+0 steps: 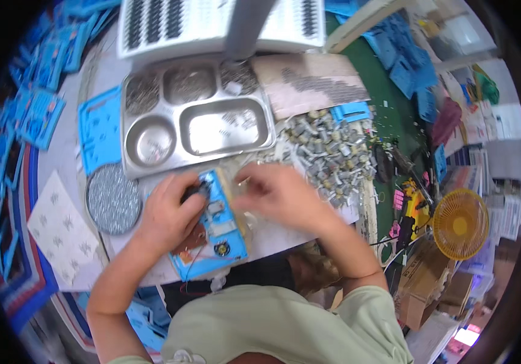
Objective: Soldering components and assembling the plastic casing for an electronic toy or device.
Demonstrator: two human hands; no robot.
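A blue plastic casing panel (232, 238) lies at the near table edge, fitted with small metal parts, a round black part (222, 248) and thin red wires. My left hand (168, 212) is over its left side, fingers and thumb closed around a small black part (195, 189) at the panel's far end. What lies beneath those fingers is partly hidden. My right hand (285, 195), slightly blurred, hovers just right of the panel, its fingers bent and apart with nothing visible between them. Under the panel's right edge shows a tan strip (229, 191).
Beyond the panel sits a steel compartment tray (197, 159) with small metal pieces. A round dish of pins (114, 199) stands left; a pile of small motors (330, 155) spreads right. Cardboard (278, 91) and a white rack (212, 45) lie behind. A yellow basket (460, 224) is far right.
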